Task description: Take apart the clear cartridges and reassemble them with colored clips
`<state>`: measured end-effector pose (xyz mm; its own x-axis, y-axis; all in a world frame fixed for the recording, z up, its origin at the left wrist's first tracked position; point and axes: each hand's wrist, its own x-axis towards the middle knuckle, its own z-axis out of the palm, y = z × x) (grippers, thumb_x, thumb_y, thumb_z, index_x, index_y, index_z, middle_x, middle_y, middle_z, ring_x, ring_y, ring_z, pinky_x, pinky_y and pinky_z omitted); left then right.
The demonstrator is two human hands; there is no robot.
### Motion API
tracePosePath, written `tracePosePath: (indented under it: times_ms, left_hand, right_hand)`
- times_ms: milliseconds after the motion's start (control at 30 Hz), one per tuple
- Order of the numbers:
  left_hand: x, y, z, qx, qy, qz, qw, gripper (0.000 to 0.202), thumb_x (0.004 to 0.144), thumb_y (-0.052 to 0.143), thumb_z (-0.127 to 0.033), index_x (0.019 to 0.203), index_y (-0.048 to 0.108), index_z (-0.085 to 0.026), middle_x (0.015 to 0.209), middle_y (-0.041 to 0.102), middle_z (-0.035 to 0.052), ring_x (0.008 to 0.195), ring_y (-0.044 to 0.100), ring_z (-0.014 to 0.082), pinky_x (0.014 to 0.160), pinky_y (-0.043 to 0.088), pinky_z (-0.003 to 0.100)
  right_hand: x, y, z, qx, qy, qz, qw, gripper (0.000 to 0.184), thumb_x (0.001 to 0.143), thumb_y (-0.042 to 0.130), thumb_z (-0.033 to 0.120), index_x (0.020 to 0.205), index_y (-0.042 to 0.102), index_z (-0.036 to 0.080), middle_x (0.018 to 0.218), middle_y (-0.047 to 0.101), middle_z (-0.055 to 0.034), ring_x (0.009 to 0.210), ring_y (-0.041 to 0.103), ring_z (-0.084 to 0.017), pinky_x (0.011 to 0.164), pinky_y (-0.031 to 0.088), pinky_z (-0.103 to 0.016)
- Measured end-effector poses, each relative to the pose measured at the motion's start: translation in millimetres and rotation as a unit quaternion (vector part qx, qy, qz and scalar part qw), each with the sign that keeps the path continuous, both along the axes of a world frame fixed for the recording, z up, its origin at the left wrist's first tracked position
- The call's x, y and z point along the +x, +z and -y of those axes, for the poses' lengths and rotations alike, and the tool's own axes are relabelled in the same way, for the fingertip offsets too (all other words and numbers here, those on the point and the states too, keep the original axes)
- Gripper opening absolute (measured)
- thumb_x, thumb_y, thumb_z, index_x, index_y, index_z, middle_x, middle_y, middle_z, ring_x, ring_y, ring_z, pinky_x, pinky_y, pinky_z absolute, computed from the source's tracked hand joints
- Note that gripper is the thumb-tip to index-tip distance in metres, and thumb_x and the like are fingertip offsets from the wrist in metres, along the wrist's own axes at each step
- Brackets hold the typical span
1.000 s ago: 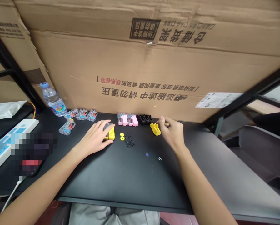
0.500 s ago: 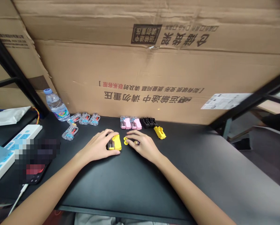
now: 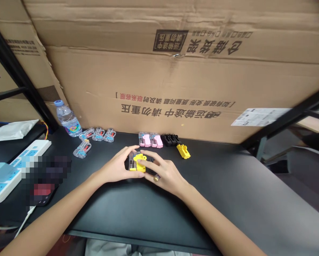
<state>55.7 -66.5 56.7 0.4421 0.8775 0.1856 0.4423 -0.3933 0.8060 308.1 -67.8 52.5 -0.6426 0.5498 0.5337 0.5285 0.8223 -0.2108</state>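
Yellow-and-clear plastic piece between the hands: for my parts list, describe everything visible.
The blocky yellow-and-clear plastic piece lies at or just above the black tabletop. Its left looks see-through with dark details, its right opaque yellow; a round yellow shape with a dark centre, perhaps loose, sits upper right. The left hand spans it, thumb along the near edge; a finger of the right hand overlaps the yellow.

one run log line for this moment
left hand: holds yellow-and-clear piece | right hand: over same piece | behind: two pink pieces | behind right hand: loose yellow part
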Motion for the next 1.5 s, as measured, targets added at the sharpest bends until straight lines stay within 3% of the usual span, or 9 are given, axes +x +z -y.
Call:
tracePosePath:
  times_ms: [200,300,433,600,833,967,1067,1200,1500]
  left_hand:
    - [-8,17.7,-3,-0.086,-0.053,0.088,0.991,0.081,0.082,0.088,-0.043,0.152,0.051,-0.027,0.138,0.066,0.0125,0.128,0.064,0.0308,0.115,0.045,0.05]
    - [-18,24.5,-6,-0.131,-0.099,0.147,0.975,0.067,0.089,0.081,-0.047,0.147,0.055,-0.025,0.133,0.069,0.0121,0.123,0.066,0.0293,0.111,0.047,0.047]
    - [-26,24.0,-10,-0.165,-0.134,0.174,0.961,0.058,0.095,0.069,-0.062,0.136,0.065,-0.022,0.131,0.071,0.0127,0.124,0.066,0.0318,0.107,0.049,0.044]
    - [-10,16.0,-5,-0.128,-0.11,0.217,0.961,0.067,0.08,0.09,-0.052,0.134,0.068,-0.021,0.132,0.073,0.012,0.121,0.07,0.0299,0.106,0.053,0.04]
    - [0,5.1,-1,-0.116,-0.051,0.128,0.984,0.049,0.073,0.096,-0.037,0.115,0.082,-0.017,0.105,0.083,0.0078,0.092,0.078,0.0225,0.086,0.06,0.031]
    - [-3,-4.3,-5,-0.123,-0.063,0.066,0.988,0.054,0.07,0.098,-0.039,0.117,0.083,-0.017,0.109,0.083,0.0083,0.096,0.079,0.0242,0.089,0.06,0.031]
    - [-2,-8.3,-7,-0.137,-0.079,0.052,0.986,0.057,0.067,0.099,-0.041,0.117,0.083,-0.018,0.109,0.083,0.0078,0.098,0.078,0.0244,0.089,0.059,0.03]
    - [-1,-7.8,-7,-0.125,-0.072,0.043,0.989,0.052,0.067,0.098,-0.044,0.11,0.084,-0.017,0.101,0.083,0.0063,0.089,0.075,0.0211,0.082,0.056,0.027]
    - [1,-13.7,-7,-0.169,-0.069,0.07,0.981,0.053,0.065,0.1,-0.044,0.107,0.083,-0.017,0.09,0.081,0.0036,0.078,0.07,0.0164,0.076,0.053,0.026]
  right_hand:
    - [3,1.7,-3,0.055,0.029,-0.074,0.995,0.023,0.105,0.065,0.024,0.128,0.066,0.025,0.142,0.069,-0.0154,0.083,0.076,-0.016,0.067,0.062,-0.028]
    - [13,2.0,-7,0.018,0.002,-0.112,0.994,0.025,0.101,0.07,0.024,0.126,0.067,0.026,0.138,0.07,-0.015,0.092,0.077,-0.021,0.067,0.062,-0.03]
    - [17,-1.7,-9,-0.059,-0.015,-0.151,0.987,0.024,0.097,0.076,0.03,0.12,0.069,0.026,0.138,0.07,-0.0138,0.072,0.071,-0.016,0.053,0.055,-0.028]
    - [6,-4.6,-5,-0.131,-0.014,-0.195,0.972,0.02,0.095,0.079,0.036,0.109,0.072,0.023,0.13,0.073,-0.013,0.063,0.061,-0.013,0.056,0.051,-0.03]
    - [7,10.0,-2,-0.218,-0.003,-0.209,0.953,0.025,0.103,0.067,0.043,0.115,0.079,0.025,0.133,0.073,-0.0124,0.084,0.072,-0.021,0.076,0.058,-0.036]
    - [12,13.5,-4,-0.273,-0.029,-0.375,0.885,0.038,0.107,0.052,0.049,0.112,0.079,0.023,0.132,0.075,-0.0121,0.087,0.075,-0.023,0.087,0.06,-0.043]
    - [13,9.6,-3,-0.392,0.014,-0.412,0.823,0.06,0.102,0.044,0.066,0.099,0.081,0.019,0.099,0.081,-0.0114,0.063,0.071,-0.021,0.065,0.059,-0.039]
    - [6,6.9,2,-0.482,-0.013,-0.394,0.783,0.068,0.101,0.043,0.071,0.079,0.078,0.017,0.054,0.065,-0.0039,0.039,0.055,-0.016,0.039,0.038,-0.028]
    - [4,15.4,5,-0.495,-0.026,-0.294,0.817,0.023,0.097,0.068,0.037,0.094,0.078,0.017,0.072,0.072,-0.0012,0.054,0.068,-0.013,0.062,0.056,-0.027]
